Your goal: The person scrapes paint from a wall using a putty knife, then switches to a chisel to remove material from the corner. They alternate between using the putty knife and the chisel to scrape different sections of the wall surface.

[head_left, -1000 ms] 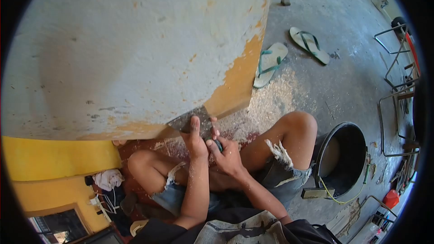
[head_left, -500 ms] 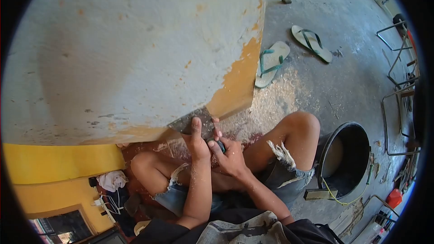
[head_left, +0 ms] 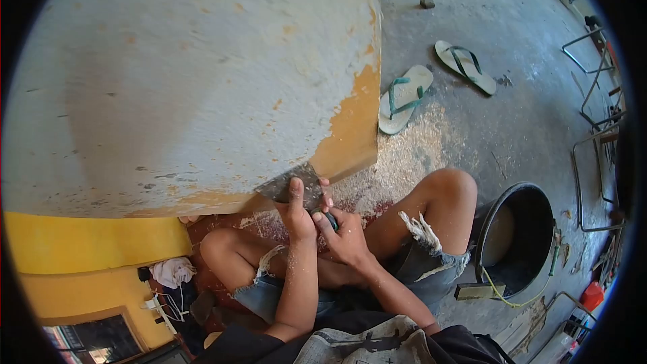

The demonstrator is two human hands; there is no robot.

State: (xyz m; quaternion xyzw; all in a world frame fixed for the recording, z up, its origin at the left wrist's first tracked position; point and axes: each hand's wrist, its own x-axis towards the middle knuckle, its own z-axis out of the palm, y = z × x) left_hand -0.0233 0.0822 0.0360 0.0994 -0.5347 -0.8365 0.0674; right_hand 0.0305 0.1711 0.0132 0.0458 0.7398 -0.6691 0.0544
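Head view showed the left hand (head_left: 296,210) and right hand (head_left: 342,232), both closed tight on the scraper (head_left: 294,185), pushing its flat blade against the wall's (head_left: 202,81) low edge so paint could peel.

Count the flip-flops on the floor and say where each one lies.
2. One flip-flop lies beside the wall's orange corner, at the edge of the sawdust. The other flip-flop lies farther right on bare concrete. None seem hidden.
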